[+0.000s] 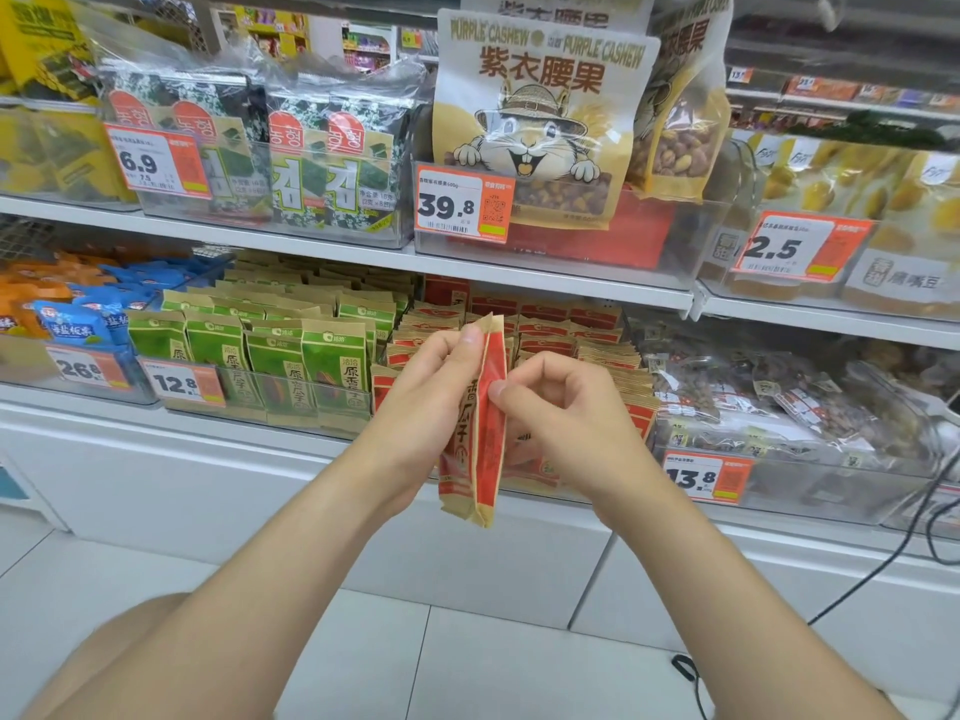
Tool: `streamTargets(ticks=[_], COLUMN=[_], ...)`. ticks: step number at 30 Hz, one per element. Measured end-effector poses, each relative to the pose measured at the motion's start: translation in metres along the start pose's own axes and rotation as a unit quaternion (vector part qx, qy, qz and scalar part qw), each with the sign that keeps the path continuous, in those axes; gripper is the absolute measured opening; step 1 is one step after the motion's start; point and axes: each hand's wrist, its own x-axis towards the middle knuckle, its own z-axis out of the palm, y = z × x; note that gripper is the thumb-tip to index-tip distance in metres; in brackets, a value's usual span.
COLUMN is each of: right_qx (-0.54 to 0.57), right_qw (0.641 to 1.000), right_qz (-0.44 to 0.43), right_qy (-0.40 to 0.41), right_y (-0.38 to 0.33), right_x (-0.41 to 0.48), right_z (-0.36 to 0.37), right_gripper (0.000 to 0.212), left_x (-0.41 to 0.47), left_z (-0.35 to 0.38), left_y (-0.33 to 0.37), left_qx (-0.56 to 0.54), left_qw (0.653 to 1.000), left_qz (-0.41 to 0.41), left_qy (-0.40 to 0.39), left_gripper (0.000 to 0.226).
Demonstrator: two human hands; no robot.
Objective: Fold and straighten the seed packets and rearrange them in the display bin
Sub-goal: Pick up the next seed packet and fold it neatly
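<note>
Head view: your left hand (431, 376) pinches the red seed packet (492, 366) near its top edge, thumb (470, 337) pressed on the near face and the other fingers behind. Your right hand (561, 407) has its fingers curled, and the forefinger tip (496, 391) nips the packet's side fold about halfway down. Both grips are closed on the same packet, which hangs upright and edge-on in the air, in front of the bin (641, 423) and clear of it.

It looks like a paper-faced pouch: probably light, soft enough to crease wherever you press, with loose seeds that will likely slide to the bottom. Take it by the flat sealed ends and the side folds rather than the filled middle. Run your fingers along a fold instead of squeezing, since kinked paper tends to stay kinked.

At 12 to 3 o'clock of your hands, more red packets (571, 330) stand in rows in that bin. At 9 o'clock stand the green packets (291, 356).
</note>
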Motion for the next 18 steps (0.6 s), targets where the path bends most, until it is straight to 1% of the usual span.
streamTargets(ticks=[2, 4, 5, 7, 10, 12, 13, 16, 18], right_qx=[0.000, -0.013, -0.014, 0.010, 0.095, 0.142, 0.152, 0.104, 0.093], right_qw=[1.000, 0.998, 0.997, 0.995, 0.987, 0.982, 0.981, 0.988, 0.988], right_qz=[0.014, 0.022, 0.024, 0.023, 0.038, 0.064, 0.078, 0.114, 0.126], right_qy=[0.022, 0.054, 0.070, 0.100, 0.124, 0.110, 0.089, 0.003, -0.014], right_y=[0.0019, 0.0026, 0.0027, 0.0033, 0.0013, -0.0022, -0.0040, -0.0057, -0.0056], right_x=[0.0000, 0.0004, 0.0011, 0.0024, 0.0026, 0.0028, 0.0027, 0.0006, -0.0023], right_z=[0.0017, 0.0010, -0.0004, -0.0040, -0.0054, -0.0055, -0.0060, -0.0069, -0.0030], right_gripper=[0.010, 0.008, 0.010, 0.015, 0.014, 0.012, 0.013, 0.026, 0.024], left_x=[-0.0011, -0.0022, -0.0026, -0.0016, -0.0024, -0.0021, -0.0014, 0.0032, 0.0049], left_z=[-0.0003, -0.0009, -0.0013, -0.0029, -0.0033, -0.0018, -0.0014, -0.0015, -0.0016], left_y=[0.0000, -0.0024, -0.0034, -0.0051, -0.0029, -0.0027, -0.0038, -0.0065, -0.0058], left_qx=[0.026, 0.072, 0.093, 0.110, 0.060, 0.018, 0.009, 0.003, 0.000], left_qw=[1.000, 0.997, 0.995, 0.993, 0.996, 0.997, 0.995, 0.988, 0.983], left_qz=[0.000, 0.012, 0.016, 0.035, 0.056, 0.052, 0.057, 0.074, 0.084], left_qy=[-0.009, -0.017, -0.023, -0.020, 0.022, 0.057, 0.076, 0.136, 0.161], left_gripper=[0.027, 0.013, 0.016, 0.029, 0.032, 0.029, 0.029, 0.032, 0.035])
